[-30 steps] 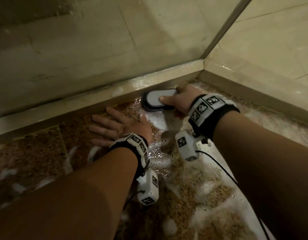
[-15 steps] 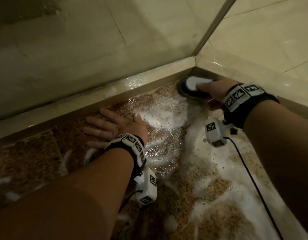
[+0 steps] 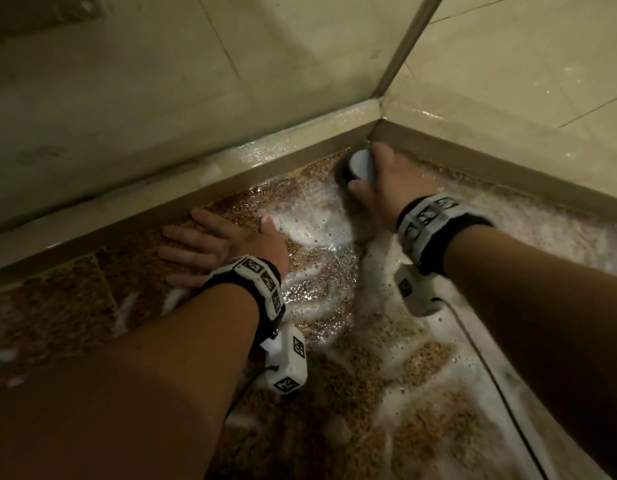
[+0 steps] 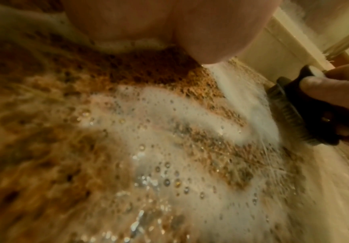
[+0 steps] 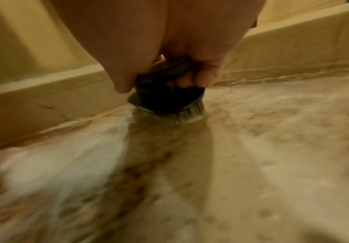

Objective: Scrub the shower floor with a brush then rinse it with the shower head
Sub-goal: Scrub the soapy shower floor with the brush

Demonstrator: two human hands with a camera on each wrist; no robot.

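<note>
Head view: the right hand (image 3: 386, 183) curls its grip round the brush (image 3: 359, 166), bristles down in the far corner of the soapy floor (image 3: 386, 386) (likely chasing corner grime). The left hand (image 3: 220, 245) lies flat, fingers spread, probably bracing.

Dim warm light, blurred wrist views

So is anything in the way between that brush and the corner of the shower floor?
Nothing visible. The right hand grips the brush, bristles on the soapy floor, already at the corner where the two ledges meet. The left hand lies flat, off to the side.
</note>
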